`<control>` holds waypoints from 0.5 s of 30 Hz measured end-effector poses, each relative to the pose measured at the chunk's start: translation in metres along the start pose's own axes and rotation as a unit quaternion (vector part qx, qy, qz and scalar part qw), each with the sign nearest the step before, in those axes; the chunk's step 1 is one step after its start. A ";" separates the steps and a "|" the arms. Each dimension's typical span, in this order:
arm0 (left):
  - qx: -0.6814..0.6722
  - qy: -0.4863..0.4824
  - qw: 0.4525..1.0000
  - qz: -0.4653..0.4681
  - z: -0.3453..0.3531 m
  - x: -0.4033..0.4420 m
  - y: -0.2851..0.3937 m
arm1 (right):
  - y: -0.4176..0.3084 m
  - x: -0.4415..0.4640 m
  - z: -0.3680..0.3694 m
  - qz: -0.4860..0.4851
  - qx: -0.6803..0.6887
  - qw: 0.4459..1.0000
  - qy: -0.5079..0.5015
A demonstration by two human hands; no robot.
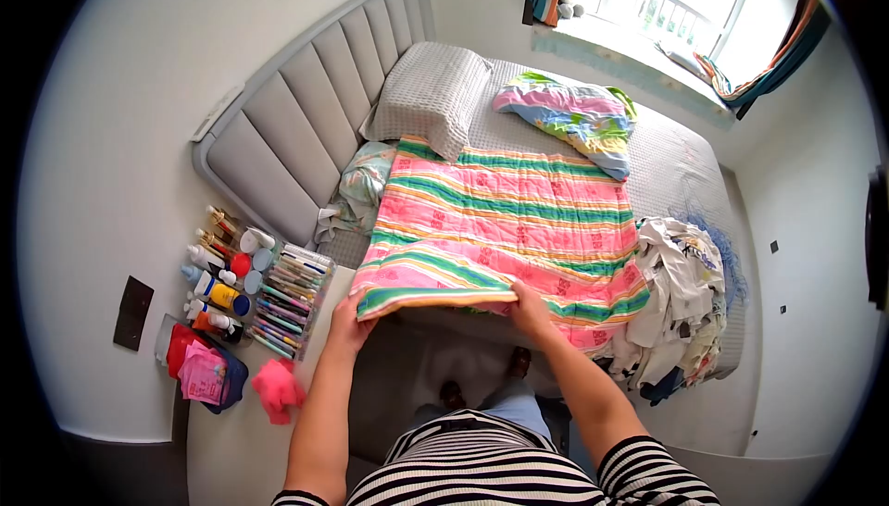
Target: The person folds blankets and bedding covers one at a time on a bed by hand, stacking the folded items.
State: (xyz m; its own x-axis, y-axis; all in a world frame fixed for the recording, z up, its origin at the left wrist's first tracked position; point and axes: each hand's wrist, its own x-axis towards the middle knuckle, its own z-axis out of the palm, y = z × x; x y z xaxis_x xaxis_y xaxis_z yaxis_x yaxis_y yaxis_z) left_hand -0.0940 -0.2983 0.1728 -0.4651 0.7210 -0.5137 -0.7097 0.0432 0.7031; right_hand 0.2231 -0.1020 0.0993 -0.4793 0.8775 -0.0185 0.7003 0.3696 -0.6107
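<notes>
A pink quilt (519, 219) with green, white and orange stripes lies spread over the near part of the bed. Its near edge is lifted off the mattress and stretched between my hands. My left hand (350, 323) grips the near left corner, fingers partly hidden by the fabric. About a forearm's length to the right, my right hand (531, 310) is closed on the same edge. Beyond my right hand the rest of the quilt's border hangs down, beside a heap of clothes (681, 274).
A grey checked pillow (431, 89) leans by the padded headboard (319, 80). A colourful folded cover (569, 112) lies farther back. At left, a nightstand (227, 450) bears bottles, a pen organizer (287, 298) and a pink cloth (276, 390).
</notes>
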 end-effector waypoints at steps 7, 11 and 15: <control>-0.120 0.046 0.991 0.036 0.008 0.063 0.017 | -0.016 0.044 -0.073 -0.178 -0.106 0.978 -0.006; -0.065 0.047 0.990 0.116 0.042 0.079 0.029 | 0.024 0.080 -0.075 -0.130 -0.245 0.960 0.024; -0.064 -0.011 0.993 0.095 0.049 0.136 0.035 | 0.035 0.117 -0.090 0.019 -0.191 0.979 0.070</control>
State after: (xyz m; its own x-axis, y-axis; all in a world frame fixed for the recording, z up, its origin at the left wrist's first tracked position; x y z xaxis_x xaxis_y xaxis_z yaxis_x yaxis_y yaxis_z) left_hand -0.1566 -0.1645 0.1517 -0.5871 0.7222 -0.3656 -0.6716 -0.1825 0.7181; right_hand 0.2392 0.0408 0.1467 -0.3909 0.9161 0.0890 0.8759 0.3999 -0.2698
